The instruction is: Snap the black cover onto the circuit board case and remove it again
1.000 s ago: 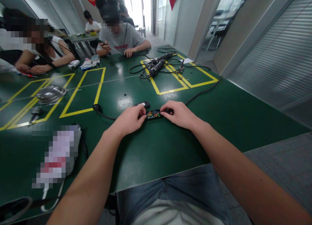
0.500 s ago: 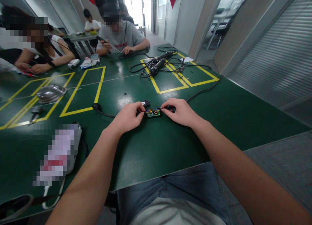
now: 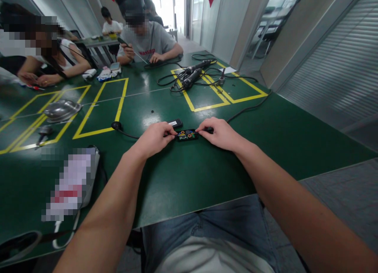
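A small open black case (image 3: 187, 139) lies on the table in front of me. In it sits a green circuit board with copper-coloured coils and thin coloured wires. My left hand (image 3: 158, 138) is closed, thumb and forefinger pinched at the case's left end. At the right end my right hand (image 3: 217, 133) pinches the same way. Fingertips cover both ends, so whether they grip the rim or the wires is hard to tell. Behind the left fingers lies a black cover (image 3: 177, 123) with a white label. A black cable with a plug (image 3: 116, 125) runs out leftward.
Black corded tools (image 3: 191, 78) lie tangled across yellow tape outlines at the far side. A clear plastic shell (image 3: 62, 110) and a dark part (image 3: 44, 134) are on the left. Nearer stands a blurred-out device (image 3: 71, 184) with a white cable. Co-workers sit across the green table (image 3: 195, 186).
Both hands stay at the case ends. My right thumb and forefinger have come closer together, and the case has tilted or turned slightly. The view has shifted a little.
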### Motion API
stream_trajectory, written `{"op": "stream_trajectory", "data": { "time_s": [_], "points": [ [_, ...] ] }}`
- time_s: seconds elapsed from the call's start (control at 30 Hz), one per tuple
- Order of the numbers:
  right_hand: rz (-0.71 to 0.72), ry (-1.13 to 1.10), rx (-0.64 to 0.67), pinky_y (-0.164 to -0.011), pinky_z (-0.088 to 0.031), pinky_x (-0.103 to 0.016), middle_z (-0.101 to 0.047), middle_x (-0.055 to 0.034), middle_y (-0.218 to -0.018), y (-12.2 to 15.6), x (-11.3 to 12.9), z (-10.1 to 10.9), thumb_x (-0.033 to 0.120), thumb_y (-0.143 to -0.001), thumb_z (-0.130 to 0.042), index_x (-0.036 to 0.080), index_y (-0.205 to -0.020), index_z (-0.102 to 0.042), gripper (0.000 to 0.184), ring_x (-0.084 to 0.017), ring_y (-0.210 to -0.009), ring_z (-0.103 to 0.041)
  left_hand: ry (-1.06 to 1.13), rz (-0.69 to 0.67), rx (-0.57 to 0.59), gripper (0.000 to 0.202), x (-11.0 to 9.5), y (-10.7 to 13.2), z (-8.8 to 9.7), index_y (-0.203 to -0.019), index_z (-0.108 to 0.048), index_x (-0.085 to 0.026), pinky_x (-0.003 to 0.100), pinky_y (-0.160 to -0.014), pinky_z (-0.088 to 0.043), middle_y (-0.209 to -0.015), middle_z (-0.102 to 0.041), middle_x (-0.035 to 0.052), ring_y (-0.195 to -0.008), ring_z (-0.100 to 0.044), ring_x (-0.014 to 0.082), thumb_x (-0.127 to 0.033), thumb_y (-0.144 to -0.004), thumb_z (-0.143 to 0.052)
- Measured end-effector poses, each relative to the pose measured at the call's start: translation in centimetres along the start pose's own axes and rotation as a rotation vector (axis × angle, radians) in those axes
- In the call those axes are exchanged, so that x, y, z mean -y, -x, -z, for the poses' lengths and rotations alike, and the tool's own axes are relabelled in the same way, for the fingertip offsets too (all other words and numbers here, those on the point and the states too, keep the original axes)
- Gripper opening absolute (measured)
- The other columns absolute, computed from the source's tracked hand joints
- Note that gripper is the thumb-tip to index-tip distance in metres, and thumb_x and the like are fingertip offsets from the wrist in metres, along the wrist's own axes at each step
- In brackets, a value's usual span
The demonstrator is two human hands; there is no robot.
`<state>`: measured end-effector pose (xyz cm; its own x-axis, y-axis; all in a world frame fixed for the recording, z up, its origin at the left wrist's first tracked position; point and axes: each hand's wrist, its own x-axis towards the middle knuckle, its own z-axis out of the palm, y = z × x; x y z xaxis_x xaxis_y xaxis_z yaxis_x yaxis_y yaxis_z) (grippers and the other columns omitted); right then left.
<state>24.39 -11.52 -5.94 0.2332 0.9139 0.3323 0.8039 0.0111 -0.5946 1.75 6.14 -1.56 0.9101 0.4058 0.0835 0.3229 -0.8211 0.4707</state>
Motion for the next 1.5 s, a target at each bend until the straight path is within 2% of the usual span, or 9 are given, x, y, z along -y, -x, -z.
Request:
{"op": "stream_trajectory", "data": {
  "time_s": [0.13, 0.27, 0.37, 0.47, 0.57, 0.7, 0.8, 1.07, 1.5],
  "points": [
    [0.035, 0.029, -0.016, -0.095, -0.057, -0.048, -0.086, -0.0063, -0.101, 0.0, -0.2, -0.1, 0.022, -0.095, -0.073, 0.028, -0.094, -0.087, 0.015, -0.029, -0.098, -0.073, -0.058, -0.055, -0.026, 0.014, -0.2, -0.1, -0.2, -0.095, -0.087, -0.023, 0.048, -0.105, -0.059, -0.107, -0.081, 0.0084, -0.105, -0.075, 0.0293, -0.021, -0.093, -0.073],
    [0.037, 0.002, -0.051, -0.093, -0.057, -0.048, -0.086, -0.0066, -0.100, 0.2, -0.3, -0.5, 0.022, -0.093, -0.072, 0.028, -0.093, -0.087, 0.016, -0.029, -0.097, -0.072, -0.026, -0.042, -0.151, 0.010, 0.0, -0.3, -1.3, -0.086, -0.085, -0.023, 0.058, -0.125, -0.050, -0.139, -0.075, 0.0114, -0.133, -0.068, 0.0345, -0.022, -0.091, -0.076],
    [0.032, -0.016, -0.064, -0.092, -0.058, -0.048, -0.085, -0.0071, -0.099, 0.3, -0.3, -0.7, 0.022, -0.093, -0.071, 0.027, -0.094, -0.087, 0.017, -0.030, -0.097, -0.072, 0.037, 0.087, -0.239, 0.017, 0.4, -0.6, -2.1, -0.107, -0.086, -0.023, 0.060, -0.132, -0.043, -0.150, -0.073, 0.0124, -0.146, -0.064, 0.0353, -0.021, -0.094, -0.076],
    [0.031, -0.018, -0.067, -0.093, -0.058, -0.049, -0.085, -0.0070, -0.100, 0.3, -0.2, -0.8, 0.022, -0.093, -0.070, 0.028, -0.094, -0.086, 0.016, -0.030, -0.098, -0.071, 0.070, 0.185, -0.273, 0.039, 0.7, -0.8, -2.4, -0.131, -0.081, -0.023, 0.058, -0.129, -0.048, -0.145, -0.079, 0.0120, -0.141, -0.069, 0.0345, -0.016, -0.092, -0.077],
    [0.000, -0.026, -0.065, -0.095, -0.058, -0.050, -0.085, -0.0065, -0.101, 0.3, 0.0, -0.9, 0.020, -0.090, -0.070, 0.028, -0.102, -0.085, 0.020, -0.031, -0.100, -0.071, 0.093, 0.226, -0.272, 0.040, 0.7, -0.7, -2.3, -0.133, -0.081, -0.022, 0.055, -0.119, -0.057, -0.133, -0.085, 0.0111, -0.127, -0.077, 0.0335, -0.017, -0.094, -0.077],
    [-0.056, -0.054, -0.062, -0.099, -0.058, -0.050, -0.084, -0.0053, -0.103, 0.4, 0.1, -0.8, 0.013, -0.082, -0.068, 0.027, -0.119, -0.081, 0.042, -0.030, -0.101, -0.072, 0.105, 0.127, -0.306, 0.037, 0.0, -0.3, -1.9, -0.131, -0.083, -0.023, 0.052, -0.111, -0.061, -0.130, -0.085, 0.0097, -0.119, -0.077, 0.0322, -0.024, -0.094, -0.077],
    [-0.060, -0.070, -0.056, -0.101, -0.057, -0.049, -0.084, -0.0048, -0.105, 0.3, 0.1, -0.7, 0.012, -0.080, -0.067, 0.027, -0.124, -0.080, 0.049, -0.030, -0.104, -0.072, 0.156, 0.001, -0.235, 0.041, -0.8, 0.0, -1.7, -0.133, -0.082, -0.023, 0.050, -0.109, -0.062, -0.133, -0.084, 0.0088, -0.121, -0.076, 0.0308, -0.026, -0.092, -0.078],
    [-0.069, -0.029, -0.039, -0.101, -0.056, -0.048, -0.087, -0.0066, -0.114, -0.1, 0.6, -0.8, 0.038, -0.108, -0.060, 0.029, -0.115, -0.087, 0.029, -0.031, -0.107, -0.071, 0.027, -0.101, -0.075, 0.034, -1.2, 0.3, -1.5, -0.127, -0.084, -0.025, 0.053, -0.116, -0.056, -0.125, -0.085, 0.0078, -0.117, -0.075, 0.0308, -0.027, -0.093, -0.078],
    [-0.109, 0.030, -0.029, -0.102, -0.053, -0.053, -0.085, -0.0075, -0.111, -0.8, -0.3, -1.3, 0.043, -0.100, -0.077, 0.031, -0.106, -0.088, 0.017, -0.033, -0.111, -0.072, -0.066, -0.097, -0.005, 0.035, -1.7, 0.0, -1.3, -0.132, -0.083, -0.024, 0.050, -0.111, -0.057, -0.125, -0.084, 0.0094, -0.115, -0.074, 0.0320, -0.027, -0.098, -0.080]
  ]
}}
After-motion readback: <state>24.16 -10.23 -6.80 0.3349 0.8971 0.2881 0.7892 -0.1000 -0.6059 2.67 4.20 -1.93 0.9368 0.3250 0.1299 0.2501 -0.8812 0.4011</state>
